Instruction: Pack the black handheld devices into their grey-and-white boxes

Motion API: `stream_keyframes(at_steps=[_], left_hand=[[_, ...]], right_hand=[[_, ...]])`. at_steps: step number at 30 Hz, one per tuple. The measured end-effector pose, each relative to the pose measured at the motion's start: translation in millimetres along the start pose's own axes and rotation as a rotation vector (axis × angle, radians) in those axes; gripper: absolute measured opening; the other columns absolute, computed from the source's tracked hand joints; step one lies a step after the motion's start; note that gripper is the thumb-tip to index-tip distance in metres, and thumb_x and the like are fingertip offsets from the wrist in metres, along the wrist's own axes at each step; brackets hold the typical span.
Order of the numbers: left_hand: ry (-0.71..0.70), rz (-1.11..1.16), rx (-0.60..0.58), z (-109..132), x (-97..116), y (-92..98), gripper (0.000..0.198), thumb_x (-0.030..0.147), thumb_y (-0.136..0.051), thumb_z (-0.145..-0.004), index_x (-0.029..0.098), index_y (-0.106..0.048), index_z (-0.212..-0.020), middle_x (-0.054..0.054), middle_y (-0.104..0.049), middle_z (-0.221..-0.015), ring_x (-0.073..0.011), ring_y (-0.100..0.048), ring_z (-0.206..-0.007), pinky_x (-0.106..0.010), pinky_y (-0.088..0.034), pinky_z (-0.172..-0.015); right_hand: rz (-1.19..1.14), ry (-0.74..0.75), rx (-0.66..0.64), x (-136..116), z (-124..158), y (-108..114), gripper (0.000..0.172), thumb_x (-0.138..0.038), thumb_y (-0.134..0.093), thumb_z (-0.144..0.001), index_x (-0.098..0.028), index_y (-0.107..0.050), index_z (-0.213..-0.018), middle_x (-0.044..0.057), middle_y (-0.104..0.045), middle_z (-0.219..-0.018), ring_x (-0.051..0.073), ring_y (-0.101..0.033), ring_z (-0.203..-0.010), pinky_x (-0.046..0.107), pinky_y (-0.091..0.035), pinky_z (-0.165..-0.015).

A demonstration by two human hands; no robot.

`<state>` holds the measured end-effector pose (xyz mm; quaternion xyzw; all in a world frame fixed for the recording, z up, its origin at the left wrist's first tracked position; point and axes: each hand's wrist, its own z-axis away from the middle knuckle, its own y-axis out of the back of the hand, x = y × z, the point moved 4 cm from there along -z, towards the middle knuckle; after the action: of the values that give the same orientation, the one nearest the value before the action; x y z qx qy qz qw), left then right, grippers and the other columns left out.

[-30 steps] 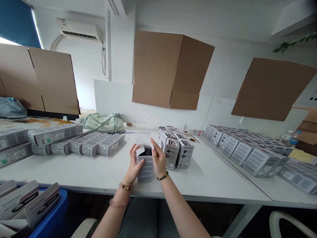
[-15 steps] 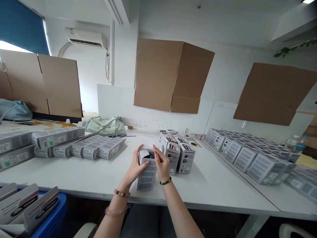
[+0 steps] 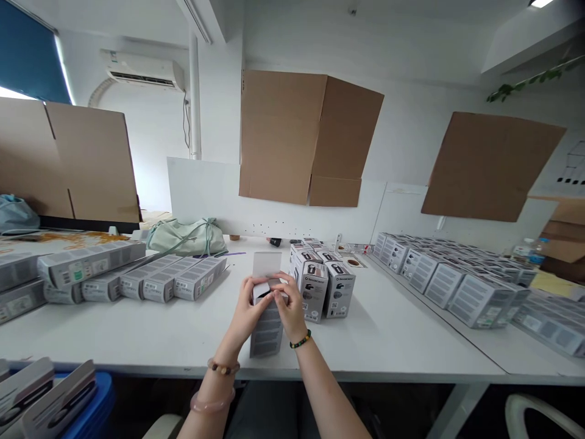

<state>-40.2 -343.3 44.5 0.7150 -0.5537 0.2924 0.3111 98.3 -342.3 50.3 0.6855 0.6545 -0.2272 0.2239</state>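
A white-walled office holds a wall-mounted air conditioner [image 3: 145, 72] and flattened cardboard sheets [image 3: 292, 137] propped against white partition panels [image 3: 205, 195], with a dark blue window blind [image 3: 27, 55] at far left. A long white desk [image 3: 388, 353] runs across the view, and a second desk section [image 3: 461, 347] angles off to the right. Rows of grey-and-white product boxes [image 3: 475, 292] fill that right section, more lie on their sides at left [image 3: 155, 280], and a pale green fabric bag [image 3: 185, 238] sits against the partition. A blue crate [image 3: 94, 405] holding grey cartons [image 3: 59, 390] stands below the desk's near edge at left. Three upright product boxes [image 3: 313, 289] stand just right of the hands. The left hand [image 3: 247, 311] and right hand [image 3: 286, 305] meet at the top of a grey-and-white carton [image 3: 266, 332] near the desk's front edge, its white flap [image 3: 267, 264] standing up behind them. Each grip is closed on the carton's open end, fingers pinched close together, with something black [image 3: 264, 294] showing at the opening. Beaded bracelets circle both wrists, and a pale bangle [image 3: 212, 402] sits on the left forearm.
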Motion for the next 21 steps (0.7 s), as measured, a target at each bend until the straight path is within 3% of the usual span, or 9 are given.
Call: stream_keyframes(at_steps=[3, 5, 8, 10, 14, 16, 18, 21], left_hand=[[-0.048, 0.024, 0.008, 5.1, -0.8, 1.4, 0.047, 0.066, -0.056, -0.079, 0.021, -0.062, -0.092, -0.009, -0.052, -0.111, -0.0293, -0.052, -0.116, -0.046, -0.04, -0.104], [-0.066, 0.036, 0.026, 7.4, -0.1, 4.1, 0.048, 0.067, -0.054, -0.08, 0.021, -0.061, -0.087, -0.01, -0.05, -0.115, -0.0309, -0.047, -0.122, -0.047, -0.037, -0.108], [-0.07, 0.057, 0.031, 10.0, 0.1, 6.7, 0.043, 0.064, -0.055, -0.082, 0.021, -0.06, -0.084, -0.01, -0.049, -0.12, -0.0316, -0.045, -0.125, -0.048, -0.035, -0.109], [-0.069, 0.086, 0.016, 11.7, -0.8, 5.6, 0.039, 0.06, -0.057, -0.083, 0.022, -0.058, -0.089, -0.01, -0.049, -0.124, -0.0303, -0.049, -0.121, -0.047, -0.04, -0.104], [-0.092, 0.169, 0.029, 15.6, -2.4, 0.2, 0.046, 0.058, -0.052, -0.087, 0.027, -0.039, -0.119, -0.011, -0.047, -0.131, -0.0259, -0.058, -0.113, -0.043, -0.049, -0.092], [-0.114, 0.187, 0.036, 17.4, -1.6, -2.2, 0.054, 0.058, -0.05, -0.089, 0.03, -0.029, -0.13, -0.011, -0.047, -0.133, -0.0254, -0.057, -0.116, -0.045, -0.048, -0.095], [-0.134, 0.18, 0.031, 18.3, -0.2, -3.4, 0.056, 0.06, -0.049, -0.089, 0.029, -0.033, -0.132, -0.011, -0.049, -0.131, -0.0262, -0.054, -0.119, -0.047, -0.044, -0.1], [-0.16, 0.146, 0.02, 17.7, 1.5, -2.6, 0.054, 0.066, -0.049, -0.086, 0.025, -0.05, -0.122, -0.01, -0.054, -0.123, -0.0284, -0.051, -0.12, -0.048, -0.039, -0.105]], right_hand=[[-0.005, -0.027, 0.016, -1.4, -0.2, -1.0, 0.032, -0.05, -0.06, -0.087, -0.022, -0.064, -0.073, 0.013, -0.055, -0.117, 0.03, -0.051, -0.125, 0.05, -0.043, -0.106], [-0.038, -0.04, 0.012, -3.4, -3.1, -3.5, 0.032, -0.055, -0.061, -0.085, -0.023, -0.061, -0.089, 0.012, -0.051, -0.121, 0.028, -0.055, -0.12, 0.046, -0.05, -0.098], [-0.145, -0.06, -0.014, -10.4, -15.2, -6.1, 0.059, -0.062, -0.06, -0.083, -0.029, -0.04, -0.128, 0.013, -0.045, -0.134, 0.023, -0.064, -0.106, 0.038, -0.057, -0.084], [-0.183, -0.082, -0.094, -17.5, -26.0, -6.7, 0.065, -0.062, -0.059, -0.084, -0.03, -0.034, -0.135, 0.013, -0.048, -0.135, 0.022, -0.065, -0.104, 0.036, -0.056, -0.086], [-0.121, -0.094, -0.304, -32.1, -37.2, -1.2, 0.033, -0.053, -0.059, -0.089, -0.026, -0.062, -0.108, 0.006, -0.065, -0.109, 0.021, -0.064, -0.104, 0.035, -0.052, -0.091], [-0.121, -0.066, -0.343, -38.0, -34.6, 5.3, 0.03, -0.052, -0.063, -0.086, -0.025, -0.067, -0.099, 0.005, -0.067, -0.104, 0.021, -0.064, -0.105, 0.035, -0.051, -0.093], [-0.123, -0.036, -0.378, -42.0, -27.8, 9.7, 0.03, -0.053, -0.068, -0.083, -0.025, -0.07, -0.093, 0.004, -0.069, -0.102, 0.022, -0.064, -0.106, 0.036, -0.051, -0.094], [-0.094, -0.015, -0.365, -44.3, -17.9, 11.9, 0.022, -0.046, -0.068, -0.084, -0.026, -0.072, -0.09, 0.004, -0.07, -0.096, 0.022, -0.066, -0.102, 0.037, -0.052, -0.093]])
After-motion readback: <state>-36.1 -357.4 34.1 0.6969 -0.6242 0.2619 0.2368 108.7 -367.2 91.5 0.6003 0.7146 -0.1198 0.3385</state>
